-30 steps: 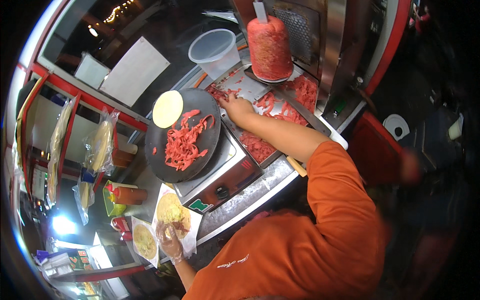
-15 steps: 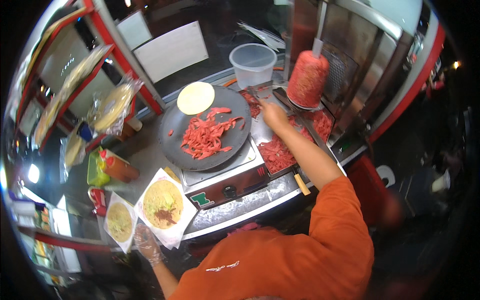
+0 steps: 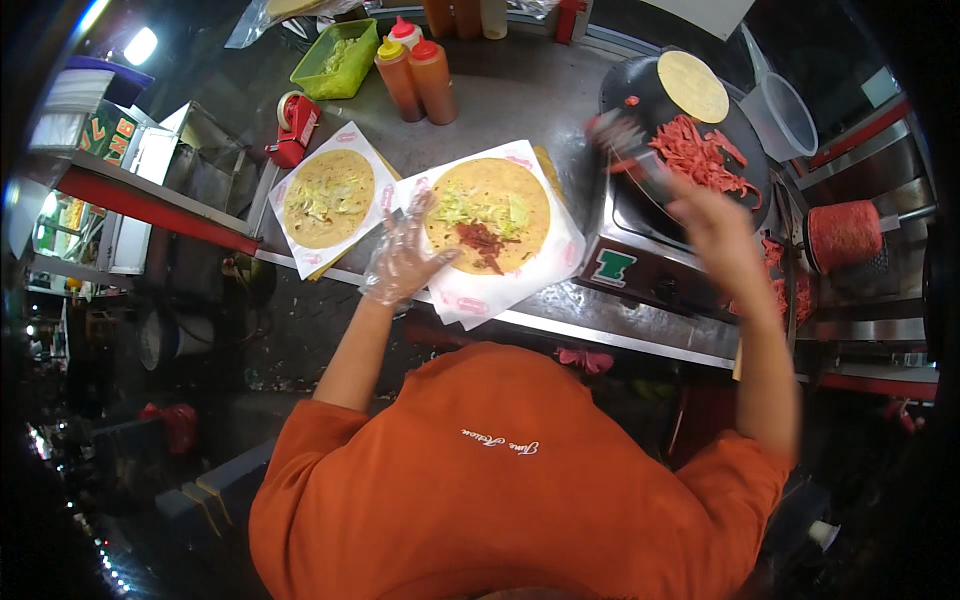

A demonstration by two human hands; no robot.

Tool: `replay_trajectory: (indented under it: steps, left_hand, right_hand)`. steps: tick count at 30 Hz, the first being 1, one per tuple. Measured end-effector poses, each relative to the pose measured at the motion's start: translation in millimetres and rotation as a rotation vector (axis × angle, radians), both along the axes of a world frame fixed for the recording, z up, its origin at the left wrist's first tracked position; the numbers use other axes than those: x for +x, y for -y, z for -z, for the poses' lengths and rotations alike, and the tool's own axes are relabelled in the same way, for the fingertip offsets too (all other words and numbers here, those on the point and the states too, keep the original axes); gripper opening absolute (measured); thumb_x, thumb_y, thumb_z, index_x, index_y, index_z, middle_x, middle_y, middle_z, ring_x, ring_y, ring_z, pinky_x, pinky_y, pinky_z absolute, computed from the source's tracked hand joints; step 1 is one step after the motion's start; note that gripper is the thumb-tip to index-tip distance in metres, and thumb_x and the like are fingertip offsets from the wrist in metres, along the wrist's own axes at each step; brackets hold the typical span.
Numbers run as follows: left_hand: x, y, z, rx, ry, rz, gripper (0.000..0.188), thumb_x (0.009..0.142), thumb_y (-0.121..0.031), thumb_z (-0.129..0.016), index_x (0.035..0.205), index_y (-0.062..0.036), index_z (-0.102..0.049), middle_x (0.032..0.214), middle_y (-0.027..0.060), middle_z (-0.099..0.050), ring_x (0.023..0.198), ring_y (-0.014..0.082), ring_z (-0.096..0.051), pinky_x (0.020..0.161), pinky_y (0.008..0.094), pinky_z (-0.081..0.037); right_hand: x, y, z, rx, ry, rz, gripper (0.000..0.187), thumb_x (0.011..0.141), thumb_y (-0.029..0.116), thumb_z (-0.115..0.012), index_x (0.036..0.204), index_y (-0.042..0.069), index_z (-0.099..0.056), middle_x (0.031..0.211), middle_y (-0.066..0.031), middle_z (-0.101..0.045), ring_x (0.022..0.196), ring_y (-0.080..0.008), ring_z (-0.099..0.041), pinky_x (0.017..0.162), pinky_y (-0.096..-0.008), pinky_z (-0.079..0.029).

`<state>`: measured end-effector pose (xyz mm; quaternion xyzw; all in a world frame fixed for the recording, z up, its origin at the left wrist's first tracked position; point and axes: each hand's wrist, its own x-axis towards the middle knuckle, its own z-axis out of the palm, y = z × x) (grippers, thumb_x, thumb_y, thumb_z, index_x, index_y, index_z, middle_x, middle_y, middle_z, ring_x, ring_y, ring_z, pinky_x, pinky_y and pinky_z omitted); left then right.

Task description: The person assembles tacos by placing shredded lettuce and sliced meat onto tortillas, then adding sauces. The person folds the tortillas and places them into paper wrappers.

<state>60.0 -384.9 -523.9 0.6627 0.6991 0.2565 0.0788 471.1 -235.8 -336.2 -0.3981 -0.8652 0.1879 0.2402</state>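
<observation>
The round flatbread (image 3: 537,222) on white paper (image 3: 480,297) is pale yellow and speckled with brown, its middle strewn with light green shredded lettuce (image 3: 487,208), with a small dark red heap of meat (image 3: 484,243) nearer the person. It lies on the metal counter (image 3: 500,85), between a second topped flatbread (image 3: 298,208) and the stove (image 3: 645,240). The left hand (image 3: 403,250), in a clear plastic glove, is at its left edge — fingers spread, thumb reaching toward the meat. The right hand (image 3: 705,220) grips a metal utensil (image 3: 645,160) at the near side of the dark pan (image 3: 618,92); both are blurred, so the exact set of its fingers cannot be told. Bright red meat strips (image 3: 690,150) and a plain pale flatbread (image 3: 693,86) lie in the pan.
</observation>
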Motion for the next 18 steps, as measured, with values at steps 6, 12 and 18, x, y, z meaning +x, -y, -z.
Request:
replay_trajectory:
  steps: [6,12,18]
  left_hand:
    - [-6.8,-21.5,17.9,-0.165,0.066,0.187,0.116,0.08,-0.072,-0.076,0.168,-0.014,-0.026,0.174,0.0121,-0.026,0.164,0.0327,-0.013,0.127,0.068,0.006]
    - [-20.1,-35.4,24.8,0.069,0.039,0.321,0.068,0.077,-0.058,-0.084,0.131,-0.0218,-0.066,0.148,0.0029,-0.056,0.156,0.0293,-0.035,0.123,0.0759,0.006]
    - [-44.2,-61.9,27.9,0.353,-0.028,0.485,0.023,0.088,-0.041,-0.08,0.103,-0.0233,-0.077,0.122,-0.0036,-0.068,0.143,0.0222,-0.051,0.125,0.0752,0.001]
  right_hand:
    - [-119.8,64.7,78.0,0.126,0.639,-0.319,0.05,0.097,0.018,-0.065,0.146,0.022,-0.06,0.094,-0.0108,-0.065,0.077,-0.032,-0.071,0.064,-0.0449,-0.058]
    - [-86.1,95.8,84.5,0.047,0.54,-0.1,0.05,0.096,0.026,-0.073,0.144,0.015,-0.062,0.094,-0.0097,-0.065,0.075,-0.0318,-0.069,0.064,-0.0438,-0.057]
    - [-68.7,100.4,86.7,0.02,0.517,0.009,0.05,0.096,0.026,-0.074,0.143,0.013,-0.061,0.098,-0.0111,-0.067,0.079,-0.0342,-0.07,0.065,-0.0455,-0.057]
